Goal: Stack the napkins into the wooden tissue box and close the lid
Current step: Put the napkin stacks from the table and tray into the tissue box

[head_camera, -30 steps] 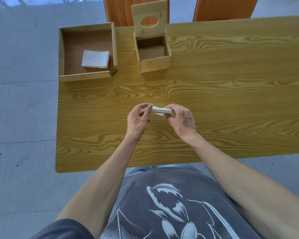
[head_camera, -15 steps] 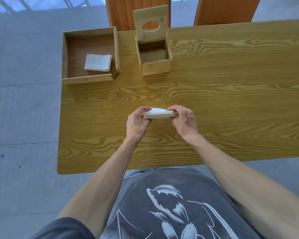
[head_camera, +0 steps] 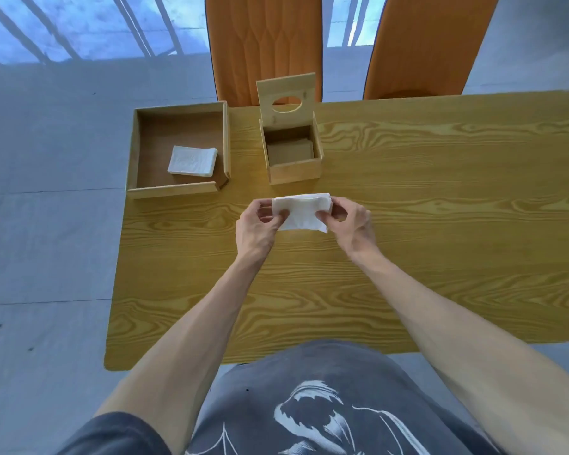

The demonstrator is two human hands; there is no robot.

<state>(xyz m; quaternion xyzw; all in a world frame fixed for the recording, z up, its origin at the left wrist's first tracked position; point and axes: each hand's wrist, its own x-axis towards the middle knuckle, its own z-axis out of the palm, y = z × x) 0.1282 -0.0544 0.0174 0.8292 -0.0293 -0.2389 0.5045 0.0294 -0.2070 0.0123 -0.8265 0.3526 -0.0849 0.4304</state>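
Note:
A white stack of napkins (head_camera: 301, 211) is held above the table between both hands, just in front of the wooden tissue box (head_camera: 293, 172). My left hand (head_camera: 258, 229) pinches its left edge and my right hand (head_camera: 350, 224) pinches its right edge. The box stands open, its lid (head_camera: 286, 98) with an oval hole raised upright at the back, and a flat brown panel lies inside. A second stack of napkins (head_camera: 193, 160) lies in the wooden tray (head_camera: 174, 190) to the left of the box.
The yellow wood-grain table (head_camera: 440, 224) ends at its left edge just beside the tray. Two orange chairs (head_camera: 266, 44) stand behind the far edge. Grey floor lies to the left.
Both hands have lifted the napkin stack and carried it away from me toward the tissue box, tilting its flat face up into view. The camera has also shifted back.

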